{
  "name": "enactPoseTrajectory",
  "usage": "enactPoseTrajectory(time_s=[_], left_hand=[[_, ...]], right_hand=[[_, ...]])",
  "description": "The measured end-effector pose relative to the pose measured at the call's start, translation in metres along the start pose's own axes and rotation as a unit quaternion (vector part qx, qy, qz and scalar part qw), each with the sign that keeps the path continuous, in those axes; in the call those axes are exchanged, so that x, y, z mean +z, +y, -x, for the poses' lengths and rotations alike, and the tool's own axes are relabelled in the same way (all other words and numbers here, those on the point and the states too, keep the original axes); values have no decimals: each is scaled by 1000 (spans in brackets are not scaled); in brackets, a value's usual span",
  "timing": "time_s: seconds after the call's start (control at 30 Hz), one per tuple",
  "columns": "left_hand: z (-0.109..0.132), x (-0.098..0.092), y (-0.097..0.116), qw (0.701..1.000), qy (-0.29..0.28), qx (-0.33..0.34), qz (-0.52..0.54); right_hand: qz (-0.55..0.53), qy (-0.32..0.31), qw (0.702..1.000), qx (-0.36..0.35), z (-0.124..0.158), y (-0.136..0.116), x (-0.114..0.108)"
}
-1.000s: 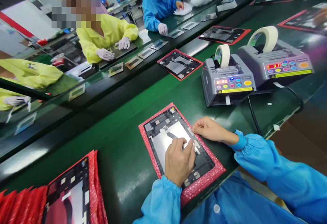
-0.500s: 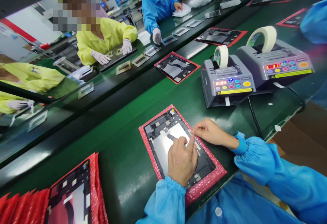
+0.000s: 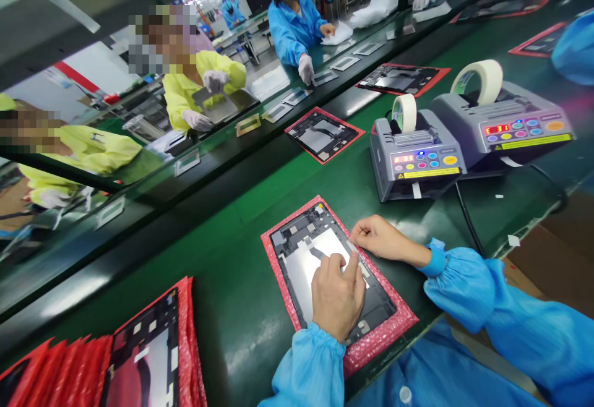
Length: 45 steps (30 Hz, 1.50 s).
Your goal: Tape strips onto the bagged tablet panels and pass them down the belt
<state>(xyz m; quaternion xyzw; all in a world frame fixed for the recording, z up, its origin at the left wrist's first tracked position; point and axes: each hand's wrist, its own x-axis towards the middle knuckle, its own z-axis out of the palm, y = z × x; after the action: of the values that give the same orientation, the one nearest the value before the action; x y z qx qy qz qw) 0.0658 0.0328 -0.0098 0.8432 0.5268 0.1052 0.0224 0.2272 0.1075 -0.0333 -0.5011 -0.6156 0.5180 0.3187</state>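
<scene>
An opened tablet back panel (image 3: 301, 252) lies on a pink bubble-wrap sheet (image 3: 399, 320) on the green belt in front of me. My left hand (image 3: 336, 295) rests on the panel, curled, with two fingertips pressing down near its right side. My right hand (image 3: 383, 237) sits at the panel's right edge, fingers pinched together on a small piece of pale tape that I can barely make out. Both my sleeves are blue.
Two grey tape dispensers (image 3: 417, 156) (image 3: 505, 125) with rolls of tape stand to the right, cables trailing. A stack of red-wrapped panels (image 3: 139, 357) lies at lower left. More panels (image 3: 322, 135) ride the belt. Other workers in yellow and blue coats (image 3: 199, 85) work opposite.
My left hand has slid slightly along the panel, fingers now pointing up toward my right hand. The worker in yellow has lifted a flat grey part. The view shifted a little.
</scene>
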Motion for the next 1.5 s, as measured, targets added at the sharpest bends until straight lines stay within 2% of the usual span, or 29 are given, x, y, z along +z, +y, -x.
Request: enactPoseTrajectory(time_s=[0.23, 0.43, 0.63, 0.77, 0.83, 0.93, 1.0, 1.17, 1.5], left_hand=[[0, 1, -1, 1000, 3, -2, 8], [1, 2, -2, 1000, 1, -5, 14], [2, 1, -1, 1000, -1, -13, 25], [-6, -10, -4, 993, -23, -62, 100], [-19, -14, -9, 973, -47, -133, 184], [-40, -14, -18, 911, -93, -256, 311], [-52, -8, -23, 880, -112, -296, 355], [-60, 3, -25, 850, -123, -317, 401], [-51, -6, -13, 796, -158, -335, 479]], right_hand=[[27, 4, 1000, -6, -4, 2, 2], [-19, 4, 1000, -8, -5, 0, 4], [49, 27, 998, -28, -1, -3, 6], [53, 38, 997, -38, 0, -3, 4], [41, 47, 997, -43, -2, 1, 4], [34, 69, 996, -41, -4, 6, 3], [35, 77, 996, -35, -5, 9, 3], [31, 82, 996, -31, -3, 8, 4], [39, 80, 995, -37, -2, 8, 3]])
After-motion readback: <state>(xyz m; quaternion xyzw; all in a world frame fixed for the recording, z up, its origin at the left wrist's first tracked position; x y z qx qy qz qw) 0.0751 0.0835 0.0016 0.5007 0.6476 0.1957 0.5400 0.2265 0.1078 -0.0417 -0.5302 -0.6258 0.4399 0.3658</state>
